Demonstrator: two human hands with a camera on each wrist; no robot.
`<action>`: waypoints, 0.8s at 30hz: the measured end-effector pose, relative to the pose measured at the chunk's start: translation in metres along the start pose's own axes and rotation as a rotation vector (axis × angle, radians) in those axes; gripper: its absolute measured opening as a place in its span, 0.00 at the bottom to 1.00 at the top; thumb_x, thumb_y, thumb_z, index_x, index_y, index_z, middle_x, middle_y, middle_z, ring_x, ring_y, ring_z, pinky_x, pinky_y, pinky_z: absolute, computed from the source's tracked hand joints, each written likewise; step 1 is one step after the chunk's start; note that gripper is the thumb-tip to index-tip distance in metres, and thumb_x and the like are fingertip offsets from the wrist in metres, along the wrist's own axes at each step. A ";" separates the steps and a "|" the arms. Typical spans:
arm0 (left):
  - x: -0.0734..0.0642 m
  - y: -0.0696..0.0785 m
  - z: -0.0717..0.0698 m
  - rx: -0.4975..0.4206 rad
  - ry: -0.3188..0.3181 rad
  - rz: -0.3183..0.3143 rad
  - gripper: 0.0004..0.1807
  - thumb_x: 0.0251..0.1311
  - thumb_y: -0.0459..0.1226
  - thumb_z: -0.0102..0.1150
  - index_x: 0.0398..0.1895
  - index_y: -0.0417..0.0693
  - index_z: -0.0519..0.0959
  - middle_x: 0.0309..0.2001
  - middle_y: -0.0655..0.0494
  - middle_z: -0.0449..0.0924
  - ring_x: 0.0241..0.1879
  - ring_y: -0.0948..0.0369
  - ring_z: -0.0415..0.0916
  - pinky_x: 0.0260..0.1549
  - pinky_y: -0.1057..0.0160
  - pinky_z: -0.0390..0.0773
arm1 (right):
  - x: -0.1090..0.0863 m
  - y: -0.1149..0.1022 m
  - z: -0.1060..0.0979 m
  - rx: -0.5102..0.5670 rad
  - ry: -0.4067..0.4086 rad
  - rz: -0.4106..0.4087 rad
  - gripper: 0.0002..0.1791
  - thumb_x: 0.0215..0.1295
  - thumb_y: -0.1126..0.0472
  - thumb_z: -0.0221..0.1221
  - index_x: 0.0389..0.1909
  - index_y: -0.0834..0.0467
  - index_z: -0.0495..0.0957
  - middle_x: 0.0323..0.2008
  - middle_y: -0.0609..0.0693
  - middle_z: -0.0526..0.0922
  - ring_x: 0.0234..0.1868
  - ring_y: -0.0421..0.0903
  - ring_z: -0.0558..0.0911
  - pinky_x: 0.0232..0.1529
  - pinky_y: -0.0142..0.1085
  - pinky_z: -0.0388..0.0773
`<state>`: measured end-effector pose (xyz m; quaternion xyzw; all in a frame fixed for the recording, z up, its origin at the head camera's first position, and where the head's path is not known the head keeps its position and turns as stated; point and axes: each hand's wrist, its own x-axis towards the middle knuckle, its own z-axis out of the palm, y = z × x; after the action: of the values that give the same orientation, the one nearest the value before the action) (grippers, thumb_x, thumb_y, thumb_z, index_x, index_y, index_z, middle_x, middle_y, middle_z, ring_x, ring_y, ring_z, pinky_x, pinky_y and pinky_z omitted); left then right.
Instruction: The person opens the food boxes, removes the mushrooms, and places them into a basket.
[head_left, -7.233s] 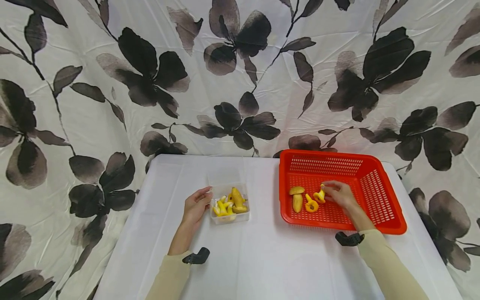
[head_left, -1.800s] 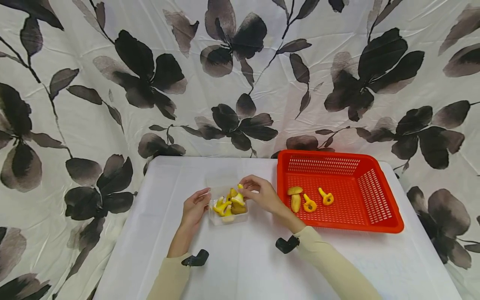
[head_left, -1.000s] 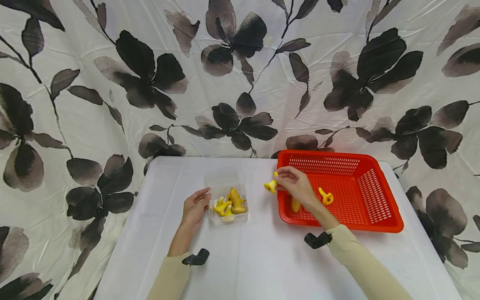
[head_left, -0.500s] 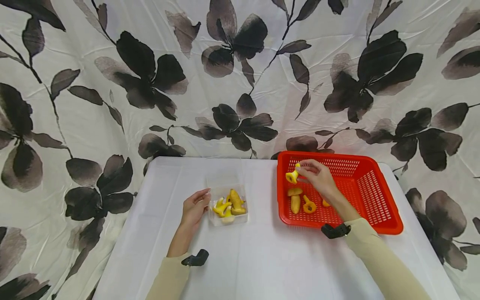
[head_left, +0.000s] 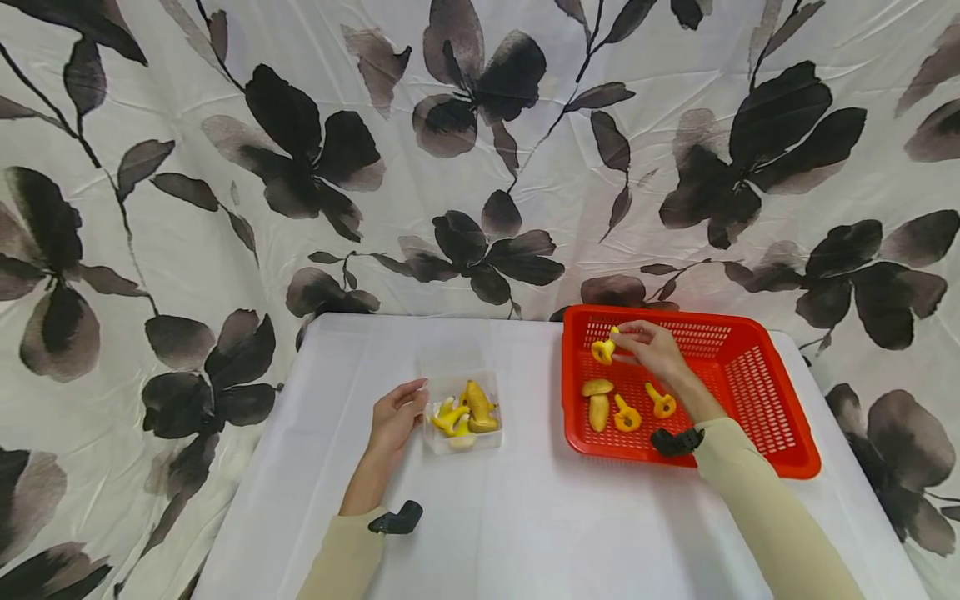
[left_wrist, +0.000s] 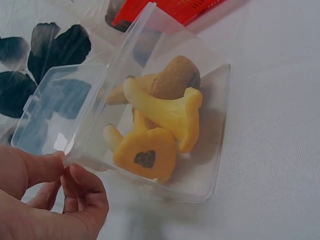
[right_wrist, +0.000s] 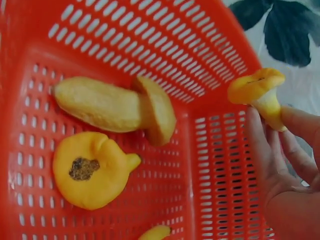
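My right hand (head_left: 660, 354) pinches the stem of a yellow chanterelle mushroom (head_left: 603, 352) over the back left of the red basket (head_left: 798, 421); the right wrist view shows its cap (right_wrist: 256, 86) beyond the fingertips. Lying in the basket are a thick-stemmed tan mushroom (head_left: 597, 410) and two more chanterelles, one (head_left: 627, 417) beside it and another (head_left: 661, 403) farther right. My left hand (head_left: 393, 418) pinches the edge of a clear plastic box (left_wrist: 222, 105) near its lid hinge. Inside the box are yellow chanterelles (left_wrist: 165, 112) and a tan mushroom (left_wrist: 177, 77).
The box's clear lid (left_wrist: 55, 107) stands folded back behind it. A white cloth covers the table (head_left: 517, 517), and a flowered curtain (head_left: 480, 167) hangs along its back edge. Black cameras sit on both wrists, the right one (head_left: 677, 442) over the basket's front rim.
Seven seconds ago my right hand held a chanterelle low in the basket. It later reached the box, then carried another chanterelle rightward over the basket. My left hand has stayed at the box.
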<state>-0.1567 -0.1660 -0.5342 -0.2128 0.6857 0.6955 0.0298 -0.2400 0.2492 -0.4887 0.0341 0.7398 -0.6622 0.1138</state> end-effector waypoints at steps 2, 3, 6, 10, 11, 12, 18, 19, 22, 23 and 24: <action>0.000 -0.001 0.000 0.005 0.001 0.001 0.19 0.71 0.31 0.61 0.63 0.35 0.79 0.43 0.52 0.77 0.33 0.61 0.71 0.30 0.70 0.74 | 0.004 0.004 0.000 0.013 -0.010 0.032 0.27 0.75 0.61 0.60 0.66 0.74 0.66 0.46 0.51 0.79 0.39 0.37 0.86 0.54 0.45 0.81; 0.000 -0.001 0.000 0.010 0.002 0.000 0.19 0.71 0.31 0.61 0.63 0.36 0.79 0.43 0.52 0.77 0.33 0.60 0.71 0.30 0.70 0.74 | 0.006 0.006 -0.001 0.021 -0.015 0.048 0.27 0.75 0.62 0.60 0.66 0.75 0.66 0.46 0.51 0.79 0.39 0.37 0.86 0.55 0.45 0.80; 0.000 -0.003 0.001 0.012 0.010 0.005 0.19 0.71 0.32 0.61 0.62 0.37 0.79 0.44 0.52 0.77 0.34 0.59 0.71 0.30 0.70 0.74 | 0.013 0.012 0.000 0.032 -0.018 0.091 0.26 0.75 0.64 0.60 0.65 0.75 0.66 0.42 0.48 0.81 0.38 0.38 0.86 0.55 0.45 0.80; 0.000 -0.003 0.001 0.017 0.015 0.005 0.19 0.71 0.32 0.61 0.62 0.37 0.79 0.44 0.51 0.77 0.36 0.58 0.72 0.30 0.70 0.74 | 0.019 0.018 0.002 0.010 -0.009 0.130 0.24 0.75 0.65 0.59 0.64 0.76 0.67 0.40 0.49 0.82 0.36 0.39 0.87 0.55 0.46 0.80; 0.000 -0.003 0.001 0.018 0.016 0.005 0.19 0.71 0.32 0.61 0.62 0.37 0.80 0.44 0.51 0.77 0.36 0.58 0.72 0.31 0.70 0.74 | 0.020 0.020 0.003 0.004 -0.005 0.138 0.24 0.75 0.66 0.59 0.64 0.76 0.67 0.40 0.49 0.81 0.35 0.39 0.87 0.55 0.45 0.80; 0.000 -0.004 0.001 0.021 0.016 0.003 0.18 0.71 0.32 0.61 0.62 0.37 0.80 0.44 0.52 0.77 0.36 0.58 0.72 0.31 0.70 0.74 | 0.020 0.021 0.004 -0.001 0.002 0.148 0.23 0.75 0.66 0.59 0.63 0.76 0.68 0.40 0.50 0.81 0.34 0.39 0.87 0.53 0.44 0.81; 0.000 -0.004 0.001 0.019 0.012 0.002 0.19 0.71 0.32 0.61 0.63 0.36 0.79 0.43 0.52 0.77 0.35 0.59 0.72 0.31 0.69 0.75 | 0.022 0.027 0.009 -0.006 0.009 0.199 0.21 0.75 0.69 0.57 0.60 0.79 0.68 0.37 0.52 0.82 0.31 0.41 0.88 0.42 0.37 0.85; 0.000 -0.004 0.001 0.017 0.014 0.005 0.19 0.71 0.32 0.61 0.63 0.36 0.79 0.43 0.52 0.77 0.35 0.59 0.72 0.31 0.69 0.75 | 0.022 0.027 0.009 -0.008 0.008 0.202 0.21 0.75 0.69 0.57 0.60 0.79 0.68 0.37 0.52 0.82 0.31 0.41 0.88 0.42 0.37 0.85; 0.000 -0.004 0.001 0.011 0.016 0.011 0.19 0.71 0.31 0.61 0.62 0.35 0.79 0.43 0.52 0.77 0.36 0.58 0.72 0.30 0.70 0.74 | 0.023 0.029 0.011 -0.023 0.021 0.209 0.20 0.75 0.69 0.57 0.59 0.80 0.69 0.35 0.51 0.84 0.29 0.41 0.88 0.39 0.36 0.85; 0.001 -0.004 0.001 0.007 0.016 0.012 0.19 0.71 0.31 0.61 0.62 0.35 0.79 0.42 0.52 0.77 0.36 0.58 0.72 0.30 0.70 0.74 | 0.024 0.031 0.011 -0.029 0.025 0.210 0.20 0.75 0.68 0.57 0.59 0.80 0.69 0.35 0.51 0.84 0.29 0.41 0.88 0.39 0.35 0.85; 0.001 -0.004 0.001 0.004 0.017 0.014 0.19 0.70 0.31 0.61 0.62 0.35 0.79 0.42 0.52 0.77 0.35 0.58 0.72 0.29 0.70 0.74 | 0.024 0.032 0.012 -0.034 0.035 0.210 0.20 0.75 0.68 0.58 0.59 0.80 0.70 0.34 0.51 0.85 0.28 0.41 0.88 0.38 0.35 0.85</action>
<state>-0.1562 -0.1649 -0.5385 -0.2141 0.6886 0.6926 0.0196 -0.2558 0.2388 -0.5261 0.1211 0.7453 -0.6331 0.1704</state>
